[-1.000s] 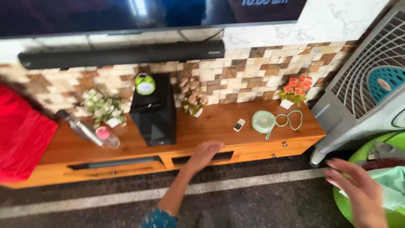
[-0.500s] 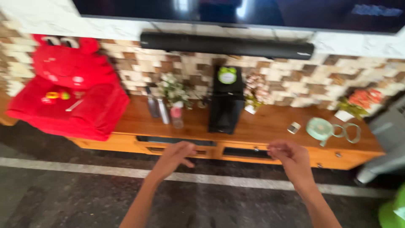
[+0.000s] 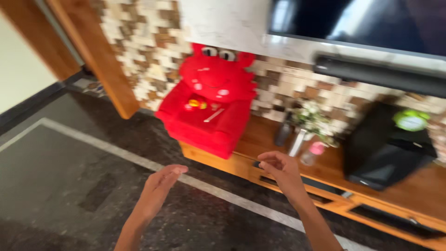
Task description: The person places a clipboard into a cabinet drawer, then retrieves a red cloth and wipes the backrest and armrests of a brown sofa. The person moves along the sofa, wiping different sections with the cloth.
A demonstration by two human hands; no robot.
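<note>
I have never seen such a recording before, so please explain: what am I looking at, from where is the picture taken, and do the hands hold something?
There is no machine here. A person wears one camera on the head, and it looks down at that person's own two bare hands.

The left hand and the right hand are stretched out in front, over a dark floor. Both are empty; the fingers are loosely open and touch nothing.

Ahead is a low wooden cabinet. On it sit a red plush chair shaped like a cartoon animal, some bottles beside white flowers, and a black speaker with a green clock on top. A screen hangs on the wall above. The picture is somewhat blurred.
</note>
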